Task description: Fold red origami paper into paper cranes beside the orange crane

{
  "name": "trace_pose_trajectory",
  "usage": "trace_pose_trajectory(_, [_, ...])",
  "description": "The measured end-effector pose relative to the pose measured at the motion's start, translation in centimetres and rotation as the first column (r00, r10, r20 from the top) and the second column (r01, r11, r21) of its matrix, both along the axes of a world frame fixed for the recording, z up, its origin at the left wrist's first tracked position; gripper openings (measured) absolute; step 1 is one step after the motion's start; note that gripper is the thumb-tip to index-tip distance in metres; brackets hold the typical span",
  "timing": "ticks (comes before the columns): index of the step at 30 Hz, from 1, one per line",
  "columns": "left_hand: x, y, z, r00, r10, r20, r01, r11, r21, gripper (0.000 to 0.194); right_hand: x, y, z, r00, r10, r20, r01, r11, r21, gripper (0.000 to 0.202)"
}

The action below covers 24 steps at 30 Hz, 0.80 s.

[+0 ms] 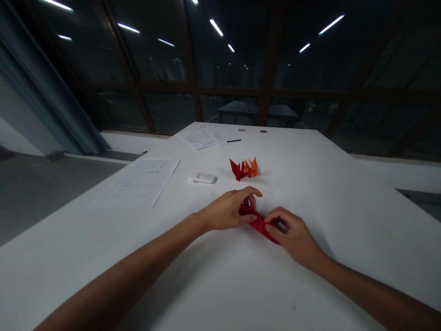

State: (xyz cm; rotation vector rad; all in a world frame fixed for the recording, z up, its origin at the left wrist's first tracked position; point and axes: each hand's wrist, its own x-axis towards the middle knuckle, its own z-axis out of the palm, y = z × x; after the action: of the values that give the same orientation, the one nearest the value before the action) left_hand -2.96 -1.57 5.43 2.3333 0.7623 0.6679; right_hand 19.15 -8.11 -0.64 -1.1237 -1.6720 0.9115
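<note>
Fingers on both sides were nearly closed on the folded red paper (pixel 261 227): my left hand (pixel 227 209) had its far end, thumb on the near side and a couple of fingers curled behind, index stretched out loose past it; my right hand (pixel 293 233) pinched the upper edge nearer me, thumb and index almost together. Couldn't tell how many layers sat in either grip. Paper was slanted just above the white table (pixel 347 211), front and centre, opening a bit along the top. Main risk as I read it: uneven pull between the two grips, which could skew a crease or tear a thin layer. Second: pinching too hard, which could crush the fold. Third: that loose left index was pointing toward the red origami figure (pixel 237 170), so a careless reach could knock it into the orange origami figure (pixel 254 167) close beside it. White printed item (pixel 202 178) lay left of those, printed sheet (pixel 144 181) further left, loose papers (pixel 206 136) toward the far edge.
</note>
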Motion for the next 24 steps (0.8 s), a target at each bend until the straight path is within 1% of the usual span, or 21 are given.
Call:
trace_pose_trajectory(1, [0.1,0.1,-0.1,0.994,0.048,0.103,-0.048,0.999,-0.001,0.054,0.0,0.2,0.0,0.995,-0.005,-0.103,-0.003,0.997,-0.075,0.007])
trace_pose_trajectory(2, [0.3,0.1,-0.2,0.969,0.106,0.224,-0.103,0.994,-0.028,0.057,0.0,0.3,0.0,0.978,-0.016,-0.207,-0.013,0.99,-0.138,0.009])
trace_pose_trajectory(3, [0.5,0.2,-0.4,0.923,0.169,0.345,-0.148,0.985,-0.089,0.06,-0.1,0.4,0.0,0.953,-0.032,-0.303,-0.024,0.983,-0.18,0.013])
trace_pose_trajectory(4, [0.8,0.1,-0.6,0.862,0.238,0.447,-0.175,0.968,-0.177,0.059,-0.1,0.5,0.0,0.922,-0.053,-0.384,-0.027,0.98,-0.199,0.015])
trace_pose_trajectory(5, [1.2,-0.1,-0.9,0.79,0.307,0.531,-0.17,0.941,-0.292,0.057,-0.2,0.5,0.1,0.891,-0.066,-0.45,-0.034,0.977,-0.21,0.018])
trace_pose_trajectory(6, [1.6,-0.3,-1.3,0.751,0.353,0.558,-0.117,0.903,-0.413,0.051,-0.3,0.4,0.1,0.861,-0.076,-0.502,-0.039,0.976,-0.215,0.02])
trace_pose_trajectory(7, [2.0,-0.7,-1.7,0.738,0.378,0.559,-0.07,0.866,-0.494,0.044,-0.4,0.3,0.2,0.837,-0.083,-0.541,-0.046,0.974,-0.221,0.023])
trace_pose_trajectory(9, [2.8,-1.6,-2.4,0.758,0.365,0.541,0.011,0.822,-0.569,0.038,-0.6,0.2,0.3,0.805,-0.086,-0.587,-0.061,0.972,-0.226,0.029])
trace_pose_trajectory(10, [3.1,-2.1,-2.7,0.766,0.356,0.535,0.024,0.816,-0.577,0.037,-0.7,0.1,0.3,0.797,-0.083,-0.598,-0.068,0.972,-0.225,0.031])
trace_pose_trajectory(12, [3.7,-2.9,-3.2,0.8,0.288,0.527,0.045,0.846,-0.531,0.035,-0.7,0.0,0.2,0.789,-0.063,-0.611,-0.086,0.974,-0.211,0.032])
trace_pose_trajectory(14, [4.0,-3.3,-3.5,0.835,0.235,0.497,0.02,0.89,-0.455,0.033,-0.7,0.0,0.1,0.792,-0.031,-0.609,-0.108,0.976,-0.19,0.03])
trace_pose_trajectory(15, [4.0,-3.3,-3.7,0.848,0.228,0.479,-0.004,0.906,-0.423,0.031,-0.7,0.0,0.0,0.796,-0.015,-0.605,-0.118,0.977,-0.18,0.028])
trace_pose_trajectory(17, [4.0,-3.2,-3.8,0.857,0.239,0.456,-0.047,0.919,-0.392,0.028,-0.8,0.0,0.0,0.804,0.001,-0.595,-0.126,0.978,-0.167,0.025])
trace_pose_trajectory(19, [3.9,-3.1,-3.9,0.858,0.24,0.454,-0.041,0.914,-0.404,0.026,-0.9,0.0,0.0,0.807,0.007,-0.591,-0.129,0.978,-0.165,0.023])
trace_pose_trajectory(21, [3.8,-3.0,-3.8,0.855,0.228,0.465,-0.002,0.899,-0.438,0.027,-1.0,0.0,0.1,0.802,0.015,-0.598,-0.141,0.976,-0.165,0.022])
trace_pose_trajectory(24, [3.7,-3.0,-3.6,0.837,0.241,0.492,0.051,0.86,-0.507,0.031,-1.1,0.0,0.2,0.789,0.011,-0.614,-0.159,0.969,-0.187,0.024])
